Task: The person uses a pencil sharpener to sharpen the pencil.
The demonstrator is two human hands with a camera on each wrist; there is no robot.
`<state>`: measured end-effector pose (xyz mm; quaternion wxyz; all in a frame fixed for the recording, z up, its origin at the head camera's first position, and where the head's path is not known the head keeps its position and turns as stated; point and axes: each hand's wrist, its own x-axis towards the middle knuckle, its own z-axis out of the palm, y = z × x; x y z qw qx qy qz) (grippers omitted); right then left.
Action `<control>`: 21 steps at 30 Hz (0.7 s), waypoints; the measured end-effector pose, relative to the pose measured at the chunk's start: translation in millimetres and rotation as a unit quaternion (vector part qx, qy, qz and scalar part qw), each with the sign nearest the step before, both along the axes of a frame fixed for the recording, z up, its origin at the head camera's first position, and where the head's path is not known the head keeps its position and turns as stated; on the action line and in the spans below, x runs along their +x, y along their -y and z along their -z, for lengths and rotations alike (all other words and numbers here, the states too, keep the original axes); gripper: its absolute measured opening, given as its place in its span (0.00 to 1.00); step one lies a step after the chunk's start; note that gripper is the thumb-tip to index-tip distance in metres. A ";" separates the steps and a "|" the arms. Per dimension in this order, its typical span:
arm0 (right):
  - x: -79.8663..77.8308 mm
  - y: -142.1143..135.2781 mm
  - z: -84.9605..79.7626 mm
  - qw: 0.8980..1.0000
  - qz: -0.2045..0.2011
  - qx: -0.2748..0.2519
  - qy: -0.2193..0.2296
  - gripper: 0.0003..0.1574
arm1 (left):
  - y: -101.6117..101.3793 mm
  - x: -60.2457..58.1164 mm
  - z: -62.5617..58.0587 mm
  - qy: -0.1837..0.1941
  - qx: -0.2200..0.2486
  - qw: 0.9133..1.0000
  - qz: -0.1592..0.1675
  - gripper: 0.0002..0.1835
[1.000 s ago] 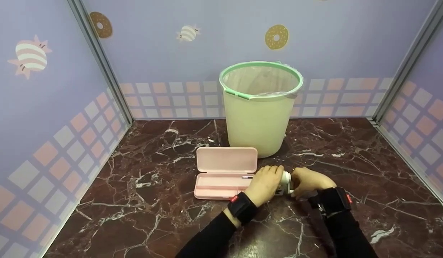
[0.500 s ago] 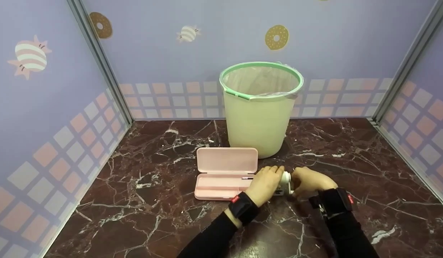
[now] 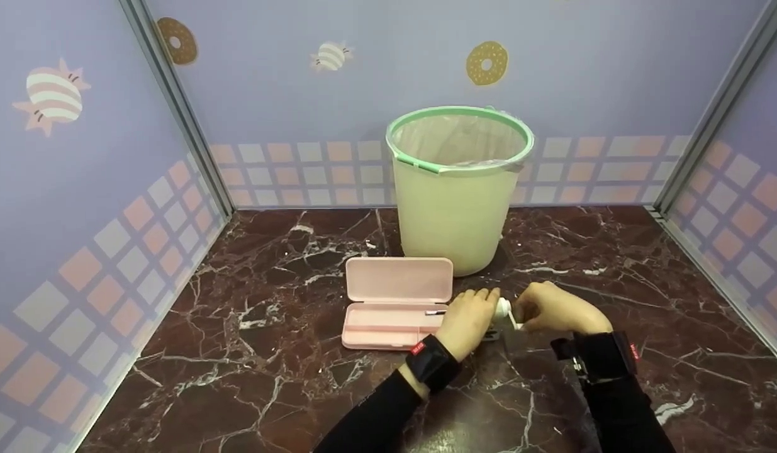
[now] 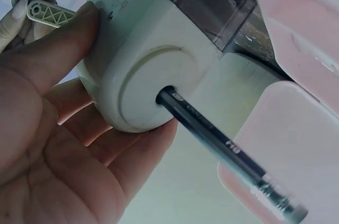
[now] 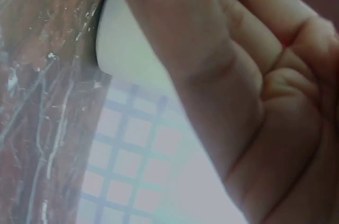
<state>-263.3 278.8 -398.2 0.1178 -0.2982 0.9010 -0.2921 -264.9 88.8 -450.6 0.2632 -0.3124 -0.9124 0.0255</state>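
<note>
1. Head view: you are steadying the small white plastic crank pencil sharpener [image 3: 501, 311] on the dark red marble-patterned tabletop [image 3: 268, 377] with your left hand [image 3: 467, 322] curled round its body, while your right hand [image 3: 555, 308] is pinching its crank. It is sitting just right of the open pink plastic pencil case [image 3: 394, 302], in front of the pale green lined waste bin [image 3: 457, 189]. It is probably handling light and rigid; the smooth top is likely letting it slide, so keep pressing down.
2. Left wrist view: your fingers [image 4: 79, 38] are wrapping the sharpener's rounded shell, the dark pencil [image 4: 228, 150] sticking from its hole; the white crank handle [image 4: 50, 13] is being held by your other fingertips.
3. Right wrist view: only your curled palm is showing against the tiled lilac wall [image 5: 137, 144].
</note>
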 end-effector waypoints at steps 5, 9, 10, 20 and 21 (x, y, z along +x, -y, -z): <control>2.4 -1.6 -6.8 0.999 0.022 -0.011 -0.026 0.03 | 1.9 -1.2 -3.0 -0.004 -0.007 1.000 0.018 0.17; 2.3 -0.7 -8.3 0.996 0.036 -0.009 -0.083 0.05 | 4.4 -4.0 -5.7 0.014 -0.005 0.999 0.043 0.16; 2.0 -0.4 -8.4 0.994 0.043 -0.010 -0.095 0.05 | 4.6 -4.2 -6.5 0.017 -0.005 0.999 0.046 0.16; -4.1 0.8 -0.7 0.982 0.116 -0.046 -0.139 0.04 | 6.6 -10.4 -7.9 0.051 -0.007 0.997 0.061 0.21; -5.2 1.6 0.7 0.981 0.121 -0.050 -0.146 0.04 | 7.7 -11.3 -7.9 0.056 -0.010 0.996 0.062 0.23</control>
